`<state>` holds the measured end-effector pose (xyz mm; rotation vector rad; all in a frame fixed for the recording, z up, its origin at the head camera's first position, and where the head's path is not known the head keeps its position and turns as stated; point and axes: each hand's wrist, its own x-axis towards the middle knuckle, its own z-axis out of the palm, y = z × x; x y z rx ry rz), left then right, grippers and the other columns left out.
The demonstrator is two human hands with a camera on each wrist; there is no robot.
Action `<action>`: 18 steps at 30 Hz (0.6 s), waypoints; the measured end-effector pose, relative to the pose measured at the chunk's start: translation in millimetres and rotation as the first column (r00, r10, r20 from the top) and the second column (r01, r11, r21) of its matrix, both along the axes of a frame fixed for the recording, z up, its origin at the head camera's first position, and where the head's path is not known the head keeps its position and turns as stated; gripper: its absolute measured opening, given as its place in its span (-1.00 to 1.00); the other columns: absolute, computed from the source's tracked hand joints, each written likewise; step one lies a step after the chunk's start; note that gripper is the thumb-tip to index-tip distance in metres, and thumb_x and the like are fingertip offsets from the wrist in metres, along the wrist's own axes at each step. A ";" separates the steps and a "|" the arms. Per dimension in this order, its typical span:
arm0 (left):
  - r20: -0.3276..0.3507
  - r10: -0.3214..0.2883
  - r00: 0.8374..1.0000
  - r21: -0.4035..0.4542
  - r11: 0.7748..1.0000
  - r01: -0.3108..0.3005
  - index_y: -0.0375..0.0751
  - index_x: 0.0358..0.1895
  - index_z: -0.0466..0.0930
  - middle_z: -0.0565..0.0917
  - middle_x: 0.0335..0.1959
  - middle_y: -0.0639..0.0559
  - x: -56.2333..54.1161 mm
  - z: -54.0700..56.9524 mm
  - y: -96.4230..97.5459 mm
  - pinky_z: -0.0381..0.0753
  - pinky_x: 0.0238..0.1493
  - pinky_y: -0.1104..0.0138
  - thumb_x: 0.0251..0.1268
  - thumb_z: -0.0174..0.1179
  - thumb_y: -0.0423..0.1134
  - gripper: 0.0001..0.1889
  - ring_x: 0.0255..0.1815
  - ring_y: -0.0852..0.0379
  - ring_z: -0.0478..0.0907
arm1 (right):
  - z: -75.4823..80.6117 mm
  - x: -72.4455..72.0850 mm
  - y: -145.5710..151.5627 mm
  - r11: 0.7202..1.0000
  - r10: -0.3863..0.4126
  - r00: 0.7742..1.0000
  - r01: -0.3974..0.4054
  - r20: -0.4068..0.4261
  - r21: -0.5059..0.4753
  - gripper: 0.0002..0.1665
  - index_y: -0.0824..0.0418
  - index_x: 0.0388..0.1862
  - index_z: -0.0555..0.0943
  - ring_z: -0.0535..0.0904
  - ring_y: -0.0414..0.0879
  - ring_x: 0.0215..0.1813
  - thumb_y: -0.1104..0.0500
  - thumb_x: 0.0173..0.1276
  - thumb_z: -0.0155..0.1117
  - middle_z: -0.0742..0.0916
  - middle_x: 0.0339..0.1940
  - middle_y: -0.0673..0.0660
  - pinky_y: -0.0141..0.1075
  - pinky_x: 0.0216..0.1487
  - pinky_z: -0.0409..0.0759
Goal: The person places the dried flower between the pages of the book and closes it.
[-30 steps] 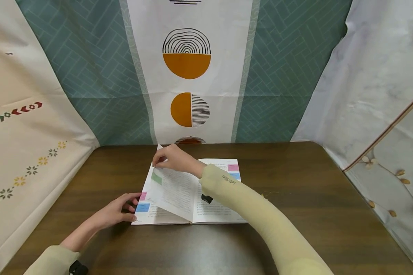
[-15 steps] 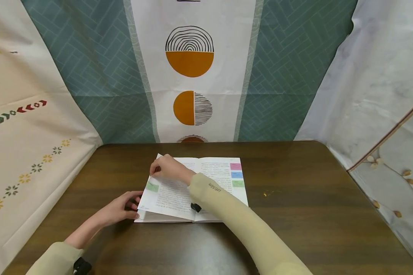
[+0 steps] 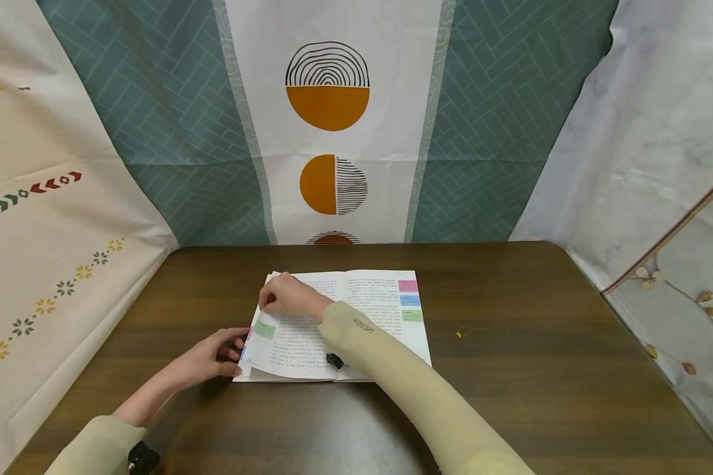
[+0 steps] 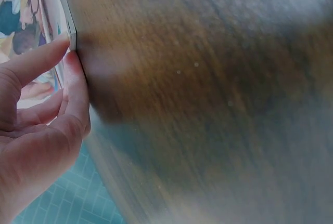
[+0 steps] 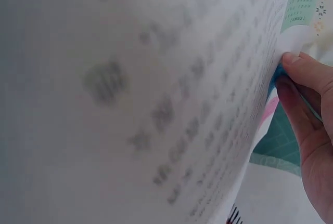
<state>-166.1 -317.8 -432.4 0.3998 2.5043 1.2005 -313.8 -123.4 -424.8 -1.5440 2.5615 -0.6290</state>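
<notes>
An open book point(image 3: 375, 290) lies on the table, printed text on both sides and pink, blue and green labels down its right margin. My right hand point(image 3: 291, 295) reaches across it and pinches the outer edge of the left-hand page point(image 3: 291, 346), near its top. That page bears a green label point(image 3: 265, 329) and lies almost flat, its lower edge slightly raised. In the right wrist view the thumb point(image 5: 297, 64) sits on the printed side of the page. My left hand point(image 3: 204, 363) grips the book's near left corner, thumb and fingertips at the cover edge in the left wrist view.
The dark wooden table point(image 3: 511, 356) extends on all sides of the book. A small yellow mark point(image 3: 459, 334) shows to its right. Behind stands a green and white cloth point(image 3: 481, 165) with orange circles; patterned cloths hang at both sides.
My right hand has brought the lifted page leftward and down, so it now covers most of the left side. The left hand has stayed at the book's corner.
</notes>
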 end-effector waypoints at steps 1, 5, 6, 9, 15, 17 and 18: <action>0.002 0.000 1.000 0.003 1.000 0.000 -0.56 0.41 0.15 0.38 0.02 -0.26 0.0 0.1 -0.1 0.55 -0.22 0.45 0.16 0.36 -0.37 -0.20 -0.07 0.02 0.46 | -0.3 -0.1 -0.6 1.000 0.002 1.000 -0.002 -0.003 0.008 -0.93 0.05 -0.28 0.75 0.55 -0.32 -0.24 0.17 0.36 0.34 0.76 -0.27 -0.08 -0.60 -0.10 0.45; 0.005 0.002 1.000 0.008 1.000 -0.002 -0.56 0.41 0.15 0.38 0.02 -0.25 -0.3 -0.5 -0.7 0.55 -0.22 0.45 0.16 0.36 -0.37 -0.20 -0.08 0.05 0.46 | -1.0 -0.4 -3.3 0.999 0.010 1.000 -0.010 -0.004 0.038 -0.93 0.05 -0.28 0.75 0.54 -0.32 -0.25 0.18 0.36 0.34 0.76 -0.28 -0.09 -0.60 -0.13 0.45; 0.002 0.002 1.000 0.007 1.000 -0.002 -0.56 0.41 0.15 0.38 0.02 -0.25 -0.5 -0.7 -0.9 0.55 -0.22 0.45 0.16 0.36 -0.37 -0.20 -0.08 0.07 0.47 | -1.0 -0.3 -4.1 0.999 0.011 1.000 -0.010 -0.004 0.047 -0.93 0.05 -0.29 0.75 0.54 -0.33 -0.26 0.18 0.36 0.34 0.76 -0.28 -0.10 -0.60 -0.14 0.44; -0.004 0.001 1.000 0.005 1.000 -0.001 -0.55 0.41 0.16 0.38 0.02 -0.24 -0.7 -1.4 -1.5 0.55 -0.21 0.45 0.15 0.37 -0.36 -0.19 -0.07 0.08 0.48 | -1.3 0.3 -5.9 0.998 0.012 1.000 -0.012 0.004 0.065 -0.92 0.04 -0.30 0.76 0.54 -0.33 -0.27 0.18 0.36 0.33 0.76 -0.30 -0.11 -0.61 -0.18 0.44; 0.004 -0.003 1.000 0.015 1.000 0.003 -0.54 0.43 0.15 0.39 0.02 -0.25 -1.3 -2.7 -1.7 0.55 -0.19 0.44 0.16 0.36 -0.38 -0.20 -0.04 0.00 0.47 | -4.6 0.3 -8.0 0.996 0.006 1.000 -0.008 0.014 0.083 -0.91 0.05 -0.32 0.77 0.55 -0.34 -0.29 0.19 0.34 0.34 0.76 -0.32 -0.11 -0.61 -0.22 0.44; 0.003 -0.005 1.000 0.012 1.000 0.005 -0.54 0.43 0.15 0.40 0.02 -0.25 -1.3 -2.9 -1.9 0.55 -0.18 0.44 0.16 0.35 -0.38 -0.20 -0.05 0.02 0.47 | -5.5 0.1 -8.1 0.996 0.009 1.000 -0.010 0.013 0.083 -0.91 0.05 -0.31 0.77 0.55 -0.35 -0.29 0.19 0.34 0.35 0.77 -0.32 -0.12 -0.61 -0.22 0.44; 0.002 -0.005 1.000 0.010 1.000 0.005 -0.54 0.43 0.16 0.41 0.02 -0.25 -1.2 -2.9 -1.9 0.55 -0.18 0.44 0.16 0.35 -0.38 -0.20 -0.06 0.03 0.47 | -5.6 0.1 -8.0 0.997 0.013 1.000 -0.014 0.012 0.082 -0.92 0.05 -0.31 0.77 0.56 -0.35 -0.29 0.19 0.34 0.35 0.77 -0.32 -0.11 -0.61 -0.22 0.44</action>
